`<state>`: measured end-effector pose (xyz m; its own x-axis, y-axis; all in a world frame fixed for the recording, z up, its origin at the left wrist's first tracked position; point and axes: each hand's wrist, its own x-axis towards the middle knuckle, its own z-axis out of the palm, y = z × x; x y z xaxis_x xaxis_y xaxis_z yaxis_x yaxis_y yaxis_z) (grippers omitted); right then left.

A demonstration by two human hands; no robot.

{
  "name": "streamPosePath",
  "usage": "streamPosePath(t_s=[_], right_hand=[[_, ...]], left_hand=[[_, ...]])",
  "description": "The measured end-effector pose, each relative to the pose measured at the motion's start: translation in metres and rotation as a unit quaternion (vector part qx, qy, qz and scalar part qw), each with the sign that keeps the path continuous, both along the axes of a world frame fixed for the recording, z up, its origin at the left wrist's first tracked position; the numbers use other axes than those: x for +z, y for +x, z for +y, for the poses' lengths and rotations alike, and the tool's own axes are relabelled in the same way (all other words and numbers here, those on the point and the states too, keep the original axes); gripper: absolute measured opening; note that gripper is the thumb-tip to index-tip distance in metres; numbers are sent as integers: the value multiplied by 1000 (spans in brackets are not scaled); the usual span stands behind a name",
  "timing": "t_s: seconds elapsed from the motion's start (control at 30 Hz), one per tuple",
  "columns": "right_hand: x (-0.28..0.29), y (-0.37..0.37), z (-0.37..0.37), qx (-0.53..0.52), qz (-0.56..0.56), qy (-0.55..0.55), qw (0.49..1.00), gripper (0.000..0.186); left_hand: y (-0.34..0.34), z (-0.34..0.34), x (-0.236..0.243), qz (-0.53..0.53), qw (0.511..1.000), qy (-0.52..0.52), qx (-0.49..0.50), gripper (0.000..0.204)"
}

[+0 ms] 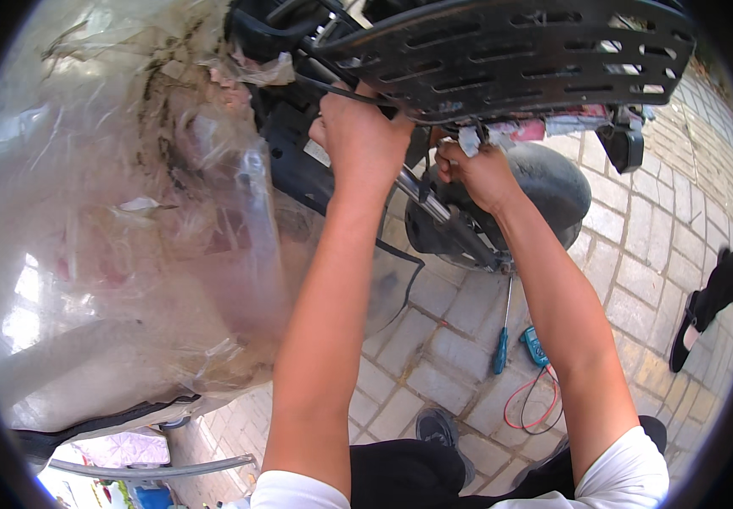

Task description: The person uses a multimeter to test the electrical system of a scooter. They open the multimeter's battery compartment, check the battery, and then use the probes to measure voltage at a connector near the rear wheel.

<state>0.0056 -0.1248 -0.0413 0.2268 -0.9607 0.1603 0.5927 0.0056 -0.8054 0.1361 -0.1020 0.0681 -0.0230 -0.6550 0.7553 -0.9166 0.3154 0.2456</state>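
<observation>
My left hand [365, 136] reaches in under the black slotted metal basket [502, 64] of a scooter, beside the dark front panel [298, 165]. Its fingers are curled; what they grip is hidden behind the hand and the basket. To its right, my right hand [478, 174] is closed below the basket's lower edge, next to a torn whitish scrap [470, 140] and dark wiring. Whatever its bent fingers pinch is too small to make out. Under both hands are the silver fork tube [424, 197] and the black front mudguard [544, 191].
Cloudy plastic sheeting [129, 237] covers the left side. On the paving lie a blue-handled screwdriver [502, 343] and a teal multimeter [534, 346] with red and black leads [523, 416]. A person's foot in a black shoe [685, 335] is at the right. A lamp-like black part [623, 146] hangs below the basket.
</observation>
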Motion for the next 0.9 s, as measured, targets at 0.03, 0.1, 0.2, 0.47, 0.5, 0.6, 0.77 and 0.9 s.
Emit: streamPosePath(t_s=[0.03, 0.1, 0.2, 0.47, 0.5, 0.6, 0.77, 0.9], right_hand=[[-1, 0, -1, -3, 28, -11, 1000, 11], [-5, 1, -3, -31, 75, -55, 995, 11], [-9, 4, -4, -34, 107, -65, 991, 10], [-6, 9, 0, 12, 96, -14, 995, 15], [-5, 8, 0, 26, 40, -4, 999, 15], [-4, 0, 3, 78, -67, 33, 994, 17], [19, -36, 50, 31, 224, -50, 973, 28], [94, -107, 134, 89, 531, -429, 725, 16]], left_hand=[[-1, 0, 0, 53, 997, 55, -13, 34], [-3, -1, -2, 49, 997, 58, 4, 35], [-6, -4, -6, 26, 999, -7, 30, 30], [-6, -4, -9, 23, 999, 25, 32, 39], [-7, -4, -9, 24, 999, 23, 42, 38], [-8, 4, -9, 17, 999, 13, 50, 41], [-26, 90, -21, -10, 998, 56, -15, 65], [-34, 203, -12, -3, 894, 386, -229, 43]])
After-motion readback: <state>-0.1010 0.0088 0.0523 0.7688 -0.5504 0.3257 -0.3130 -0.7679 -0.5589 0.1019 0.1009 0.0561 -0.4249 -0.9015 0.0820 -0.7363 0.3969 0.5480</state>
